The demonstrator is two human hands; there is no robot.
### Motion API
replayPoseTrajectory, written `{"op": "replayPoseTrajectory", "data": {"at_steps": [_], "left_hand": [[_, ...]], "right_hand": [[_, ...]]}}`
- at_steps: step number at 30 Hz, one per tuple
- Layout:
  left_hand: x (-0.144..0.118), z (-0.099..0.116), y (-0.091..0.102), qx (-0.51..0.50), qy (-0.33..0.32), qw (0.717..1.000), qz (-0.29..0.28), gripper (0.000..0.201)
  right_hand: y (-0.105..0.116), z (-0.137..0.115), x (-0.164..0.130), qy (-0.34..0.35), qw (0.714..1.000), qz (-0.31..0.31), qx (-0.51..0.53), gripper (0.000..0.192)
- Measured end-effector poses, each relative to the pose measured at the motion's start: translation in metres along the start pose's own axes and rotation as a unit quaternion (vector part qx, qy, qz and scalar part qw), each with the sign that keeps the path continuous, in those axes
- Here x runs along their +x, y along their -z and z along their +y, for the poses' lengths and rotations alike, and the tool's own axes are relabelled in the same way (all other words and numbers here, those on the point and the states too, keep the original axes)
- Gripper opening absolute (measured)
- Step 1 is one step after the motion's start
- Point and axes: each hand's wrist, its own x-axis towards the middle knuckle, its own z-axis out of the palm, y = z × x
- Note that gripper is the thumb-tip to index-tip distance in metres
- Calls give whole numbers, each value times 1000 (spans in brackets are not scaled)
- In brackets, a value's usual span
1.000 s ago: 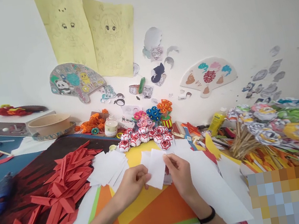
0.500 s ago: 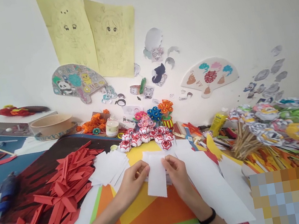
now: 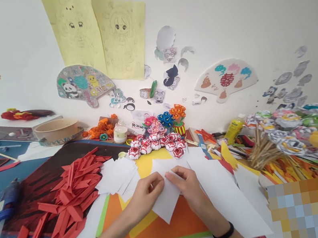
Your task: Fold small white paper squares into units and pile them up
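Note:
A white paper square (image 3: 166, 206), turned so that one corner points toward me, is held between my two hands. My left hand (image 3: 148, 192) pinches its left side with thumb and finger. On the other side, my right hand (image 3: 186, 181) grips the sheet close to its middle, fingers bent. Under the paper lie orange sheets (image 3: 154, 233) and a yellow sheet (image 3: 138, 230). A stack of small white paper pieces (image 3: 115, 177) rests to the left of my hands. Behind them sit several red-and-white paper flowers (image 3: 151, 144).
Folded red paper strips (image 3: 70, 190) heap up at left, near a blue glue gun (image 3: 1, 206). White sheets (image 3: 229, 192) lie at right, by wooden sticks (image 3: 262, 144) and paper flowers (image 3: 309, 126). A glue bottle (image 3: 234, 128) and a round tan bowl (image 3: 57, 130) stand near the wall.
The white paper was a narrow upright rectangle between my hands; now it is opened wider and turned to a diamond. My right hand has shifted slightly inward.

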Motion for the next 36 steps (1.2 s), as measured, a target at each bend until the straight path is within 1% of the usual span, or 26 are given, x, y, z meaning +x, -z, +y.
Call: {"op": "replayPoseTrajectory", "data": {"at_steps": [4,6,10,14,17,20,22,24,25,26,27,29,31,34,36], "left_hand": [[2,0,-3,-14,9,1000,4,24],[3,1,-4,-30,18,999,4,24],[5,2,-3,-47,23,999,-15,21],[6,4,2,-26,13,999,-27,15],[6,4,5,-9,16,999,-34,13],[6,4,8,-5,21,999,-47,13],[6,3,11,3,24,998,-54,15],[5,2,14,16,29,997,-70,17],[5,1,15,24,30,997,-70,18],[6,1,17,32,28,998,-56,19],[6,1,18,37,25,999,-30,20],[7,1,18,39,16,998,37,21],[7,0,16,30,14,997,74,24],[8,-3,12,-2,27,997,71,29],[9,-8,11,-29,36,996,77,30]], "right_hand": [[0,1,0,39,998,44,-33,29],[0,2,0,47,996,55,-43,29],[8,2,5,57,994,86,-35,29],[18,1,11,63,989,132,4,27],[19,3,12,67,986,154,12,27],[19,4,11,75,981,180,-1,27],[24,4,12,81,977,197,2,27],[30,3,14,87,969,230,21,27],[33,2,15,90,963,253,32,28],[35,1,16,92,957,271,40,28],[36,0,16,92,956,277,42,29],[33,0,15,82,967,238,44,31],[25,0,13,77,975,203,57,32],[15,2,11,58,980,172,81,35],[12,2,10,30,985,136,99,36]]}}
